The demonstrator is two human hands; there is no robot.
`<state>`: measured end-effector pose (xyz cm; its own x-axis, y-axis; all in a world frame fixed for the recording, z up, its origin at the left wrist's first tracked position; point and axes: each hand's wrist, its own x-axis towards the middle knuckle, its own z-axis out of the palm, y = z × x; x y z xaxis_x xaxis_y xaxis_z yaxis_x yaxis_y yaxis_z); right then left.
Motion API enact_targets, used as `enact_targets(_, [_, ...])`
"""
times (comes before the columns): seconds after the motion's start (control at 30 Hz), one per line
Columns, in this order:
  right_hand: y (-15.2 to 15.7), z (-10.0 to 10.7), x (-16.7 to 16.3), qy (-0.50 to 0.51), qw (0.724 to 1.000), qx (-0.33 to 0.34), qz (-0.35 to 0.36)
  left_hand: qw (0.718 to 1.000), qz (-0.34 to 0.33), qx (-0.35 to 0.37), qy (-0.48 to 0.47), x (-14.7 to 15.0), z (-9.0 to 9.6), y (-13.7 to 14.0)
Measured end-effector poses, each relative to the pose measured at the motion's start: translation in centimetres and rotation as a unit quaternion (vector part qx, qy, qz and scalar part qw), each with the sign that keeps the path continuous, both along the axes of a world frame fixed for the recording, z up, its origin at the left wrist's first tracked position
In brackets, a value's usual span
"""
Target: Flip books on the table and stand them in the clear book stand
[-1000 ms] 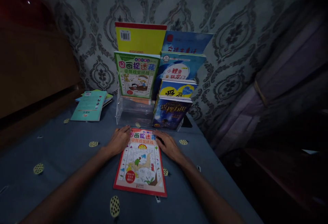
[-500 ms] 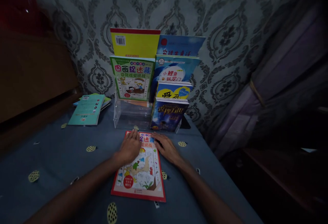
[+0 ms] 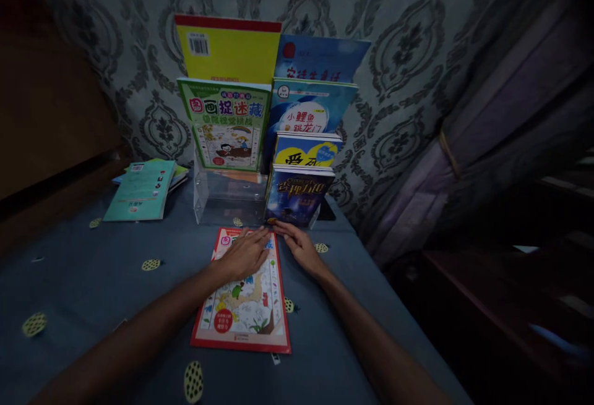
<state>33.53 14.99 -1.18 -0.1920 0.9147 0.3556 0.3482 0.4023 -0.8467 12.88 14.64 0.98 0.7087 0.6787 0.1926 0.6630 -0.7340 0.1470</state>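
A red-bordered picture book [image 3: 245, 324] lies flat on the table, cover up. Across its upper part rests my left hand [image 3: 247, 253], fingers stretched out and covering some of the title. My right hand [image 3: 299, 247] is at the book's top right corner, fingers extended, with the fingertips close to those of the left. Just beyond both hands stands a clear acrylic rack [image 3: 223, 198] of books. Its front right book is dark blue [image 3: 299, 198]; a green-bordered picture book [image 3: 232, 139] stands on the left side.
Behind these stand a yellow book [image 3: 236, 52], a blue book [image 3: 320, 55], a light blue book [image 3: 315, 105] and a yellow-and-blue book [image 3: 306, 151]. A teal book [image 3: 142, 191] tops a small pile at left. A purple curtain [image 3: 422, 170] hangs at right.
My left hand has slid right across the book's upper part, uncovering the left of the title. My right hand stays near the top right corner. The view has shifted slightly.
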Motion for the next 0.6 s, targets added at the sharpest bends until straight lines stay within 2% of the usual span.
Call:
enact_targets(0.17, [-0.6, 0.2, -0.2, -0.036, 0.998, 0.026, -0.043, 1.0, -0.01, 0.006, -0.003, 0.1, -0.3, 0.1])
enact_targets(0.4, [-1.2, 0.3, -0.2, -0.171, 0.982, 0.067, -0.054, 1.0, -0.021, 0.014, -0.004, 0.2, -0.2, 0.2])
enact_targets(0.6, [-1.1, 0.1, -0.1, -0.19, 0.978, 0.068, -0.05, 1.0, -0.021, 0.006, 0.006, 0.0, -0.1, 0.3])
